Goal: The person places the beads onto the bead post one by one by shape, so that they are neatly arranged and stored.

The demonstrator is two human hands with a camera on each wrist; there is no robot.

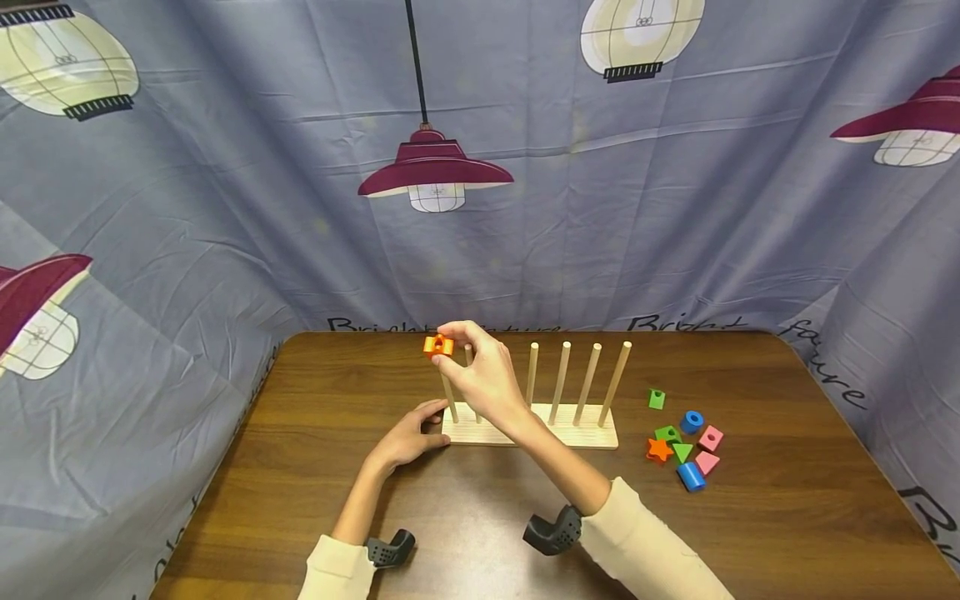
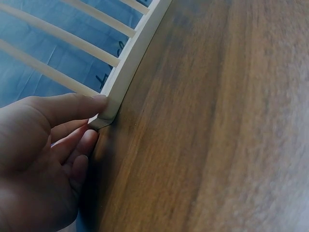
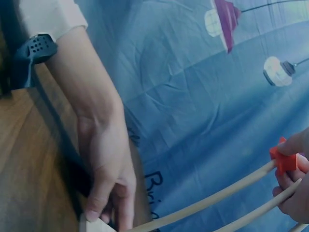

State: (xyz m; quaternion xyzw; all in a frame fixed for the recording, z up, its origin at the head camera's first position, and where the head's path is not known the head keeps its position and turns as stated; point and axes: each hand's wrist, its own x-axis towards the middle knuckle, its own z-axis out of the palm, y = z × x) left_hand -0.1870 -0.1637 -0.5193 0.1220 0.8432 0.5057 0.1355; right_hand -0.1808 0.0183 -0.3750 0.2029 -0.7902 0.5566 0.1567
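My right hand [image 1: 483,371] pinches an orange star-shaped block [image 3: 286,163] with a hole between thumb and fingers. It holds the block at the top of the leftmost wooden peg [image 1: 450,400]; whether the peg tip is inside the hole, I cannot tell. The peg stands in a pale wooden base [image 1: 577,437] with several upright pegs, partly hidden behind my right hand and forearm. At the base's left end, my left hand [image 1: 408,435] grips the corner. In the left wrist view its thumb [image 2: 79,107] lies on the base's edge, the other fingers curled behind the end.
Right of the base, several loose blocks lie on the brown table [image 1: 787,517]: an orange star [image 1: 659,450], blue cylinders [image 1: 692,477], green pieces [image 1: 657,399] and pink pieces [image 1: 707,462]. A grey-blue curtain [image 1: 525,250] with printed lamps hangs behind the table.
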